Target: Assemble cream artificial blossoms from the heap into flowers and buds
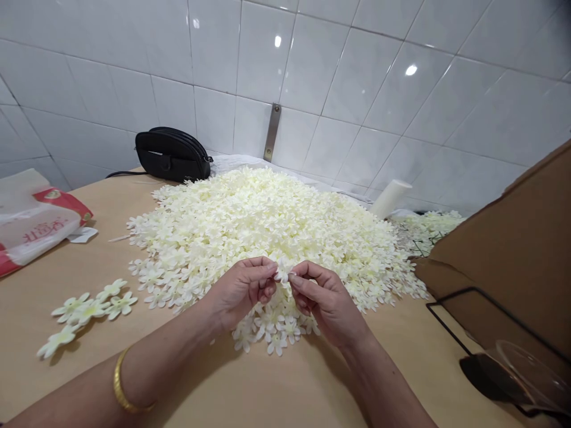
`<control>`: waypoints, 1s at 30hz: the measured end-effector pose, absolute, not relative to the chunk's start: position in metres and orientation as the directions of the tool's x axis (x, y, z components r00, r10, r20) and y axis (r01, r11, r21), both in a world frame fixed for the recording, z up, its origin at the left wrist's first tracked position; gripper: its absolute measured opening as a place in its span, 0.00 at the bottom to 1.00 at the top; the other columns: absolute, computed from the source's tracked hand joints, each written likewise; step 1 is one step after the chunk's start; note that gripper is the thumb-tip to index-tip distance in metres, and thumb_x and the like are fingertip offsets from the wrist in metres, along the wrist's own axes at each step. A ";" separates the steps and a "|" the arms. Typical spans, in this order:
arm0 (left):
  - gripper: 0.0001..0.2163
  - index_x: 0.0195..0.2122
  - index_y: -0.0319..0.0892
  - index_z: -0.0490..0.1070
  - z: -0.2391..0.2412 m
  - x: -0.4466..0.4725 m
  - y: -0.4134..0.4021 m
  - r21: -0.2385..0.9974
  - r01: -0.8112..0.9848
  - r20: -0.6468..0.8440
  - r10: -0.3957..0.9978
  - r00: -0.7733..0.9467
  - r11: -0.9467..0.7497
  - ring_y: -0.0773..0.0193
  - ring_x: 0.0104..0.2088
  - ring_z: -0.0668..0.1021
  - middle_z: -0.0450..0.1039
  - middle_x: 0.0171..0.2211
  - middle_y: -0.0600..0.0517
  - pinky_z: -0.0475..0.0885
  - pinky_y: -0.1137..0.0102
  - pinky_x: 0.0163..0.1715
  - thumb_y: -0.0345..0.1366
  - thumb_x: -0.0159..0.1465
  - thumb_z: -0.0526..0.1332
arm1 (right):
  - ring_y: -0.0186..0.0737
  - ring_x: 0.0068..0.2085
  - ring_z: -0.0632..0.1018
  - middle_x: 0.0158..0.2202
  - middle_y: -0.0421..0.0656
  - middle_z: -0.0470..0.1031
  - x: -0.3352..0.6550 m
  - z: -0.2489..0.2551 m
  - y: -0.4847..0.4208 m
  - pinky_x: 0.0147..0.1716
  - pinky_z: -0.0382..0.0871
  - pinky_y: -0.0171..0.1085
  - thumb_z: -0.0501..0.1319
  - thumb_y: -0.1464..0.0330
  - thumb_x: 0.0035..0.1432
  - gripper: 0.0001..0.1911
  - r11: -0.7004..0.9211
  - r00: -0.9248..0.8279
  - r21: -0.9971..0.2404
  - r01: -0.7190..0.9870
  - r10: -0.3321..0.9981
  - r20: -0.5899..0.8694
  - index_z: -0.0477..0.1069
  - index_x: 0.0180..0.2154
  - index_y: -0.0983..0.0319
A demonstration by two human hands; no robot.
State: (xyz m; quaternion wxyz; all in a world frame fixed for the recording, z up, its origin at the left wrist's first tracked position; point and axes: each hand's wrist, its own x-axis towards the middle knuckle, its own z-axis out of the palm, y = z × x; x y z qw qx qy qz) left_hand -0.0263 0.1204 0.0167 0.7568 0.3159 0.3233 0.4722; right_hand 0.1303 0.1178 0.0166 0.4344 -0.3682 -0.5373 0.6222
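Between my two hands, just above the front of a big heap of pale cream artificial flowers (267,208), is one small white artificial flower (282,272). My left hand (247,284) pinches its left side between thumb and forefinger, the other fingers curled in. On the flower's right side my right hand (323,297) pinches in the same way. Loose petals of the heap show under and around both hands. A gold bangle (119,383) circles my left wrist. To the left, several flowers (89,310) lie apart from the heap on the tan table (178,362).
A black bag (172,156) stands at the back left, by the tiled wall. A red and white plastic packet (40,223) lies at the left edge. On the right are a white roll (391,198), a brown cardboard box (508,249) and a black-framed object (491,377).
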 end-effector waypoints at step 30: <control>0.09 0.21 0.38 0.68 0.018 -0.027 0.114 0.977 -0.202 0.010 0.937 0.350 0.065 0.72 0.18 0.64 0.62 0.17 0.55 0.59 0.74 0.21 0.36 0.55 0.60 | 0.25 0.17 0.57 0.17 0.33 0.57 0.130 0.015 0.119 0.16 0.49 0.29 0.57 0.58 0.53 0.14 0.035 -0.273 -0.999 -0.040 0.961 0.045 0.65 0.27 0.63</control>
